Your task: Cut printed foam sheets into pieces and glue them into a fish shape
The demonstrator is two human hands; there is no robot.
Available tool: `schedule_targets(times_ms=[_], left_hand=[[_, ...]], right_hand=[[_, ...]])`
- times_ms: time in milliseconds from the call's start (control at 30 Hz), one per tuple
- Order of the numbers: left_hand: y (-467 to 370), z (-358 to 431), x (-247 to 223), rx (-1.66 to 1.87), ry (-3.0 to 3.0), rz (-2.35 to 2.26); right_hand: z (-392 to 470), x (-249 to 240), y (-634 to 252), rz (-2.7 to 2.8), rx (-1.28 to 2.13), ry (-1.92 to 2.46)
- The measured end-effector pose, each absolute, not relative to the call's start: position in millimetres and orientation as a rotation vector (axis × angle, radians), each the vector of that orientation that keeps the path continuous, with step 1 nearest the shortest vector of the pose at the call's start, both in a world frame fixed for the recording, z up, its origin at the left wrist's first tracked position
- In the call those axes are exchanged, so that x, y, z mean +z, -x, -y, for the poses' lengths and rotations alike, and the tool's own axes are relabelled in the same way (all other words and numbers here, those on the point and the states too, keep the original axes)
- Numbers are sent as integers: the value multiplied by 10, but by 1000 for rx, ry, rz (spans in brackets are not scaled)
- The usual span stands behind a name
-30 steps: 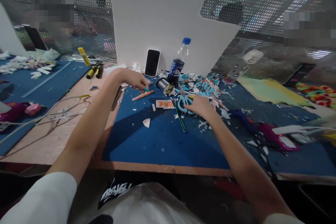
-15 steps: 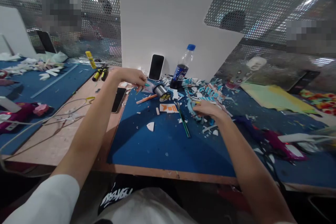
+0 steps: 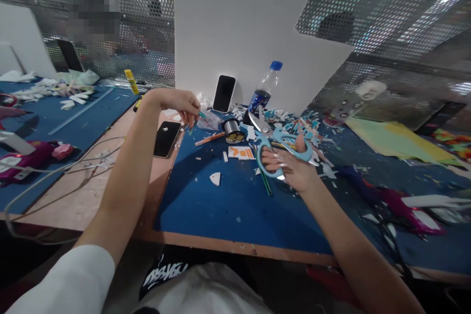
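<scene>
My right hand (image 3: 292,167) holds a pair of scissors (image 3: 271,132) with light blue handles. Fingers and thumb pass through the loops, and the blades point up and to the left. My left hand (image 3: 189,108) is closed in a pinch, with small teal bits at its fingertips; what it holds cannot be made out. Just right of it lies a clear plastic bag (image 3: 209,120). Beside the bag is a spool of clear line (image 3: 233,131), with an orange stick (image 3: 210,139) below. A white and orange card (image 3: 241,152) and a dark green pencil (image 3: 265,181) lie nearer me.
A blue-capped bottle (image 3: 263,91) and an upright phone (image 3: 224,93) stand before a white board (image 3: 235,19). Blue and white foam scraps (image 3: 300,125) pile at the back right. Another phone (image 3: 167,140) lies left of the blue mat (image 3: 206,216). A magenta glue gun (image 3: 412,211) rests at right.
My right hand has come up out of the scraps with the scissors, now turned palm up. My left hand has shifted slightly left, away from the spool.
</scene>
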State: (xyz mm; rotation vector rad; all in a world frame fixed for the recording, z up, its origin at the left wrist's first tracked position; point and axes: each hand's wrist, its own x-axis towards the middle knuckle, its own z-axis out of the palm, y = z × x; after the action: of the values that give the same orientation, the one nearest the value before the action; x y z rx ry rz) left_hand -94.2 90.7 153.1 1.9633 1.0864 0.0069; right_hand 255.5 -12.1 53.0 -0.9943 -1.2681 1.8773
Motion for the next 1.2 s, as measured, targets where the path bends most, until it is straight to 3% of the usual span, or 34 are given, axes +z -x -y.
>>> schedule_targets(times_ms=[333,1200], left_hand=[[1103,-865,1615,10,-1956,-1134],[1131,-769,1704,-124,-1986,-1051]], right_hand=[[239,472,-1983,1114,2414,693],[-161,578,-1675,1039,2376,761]])
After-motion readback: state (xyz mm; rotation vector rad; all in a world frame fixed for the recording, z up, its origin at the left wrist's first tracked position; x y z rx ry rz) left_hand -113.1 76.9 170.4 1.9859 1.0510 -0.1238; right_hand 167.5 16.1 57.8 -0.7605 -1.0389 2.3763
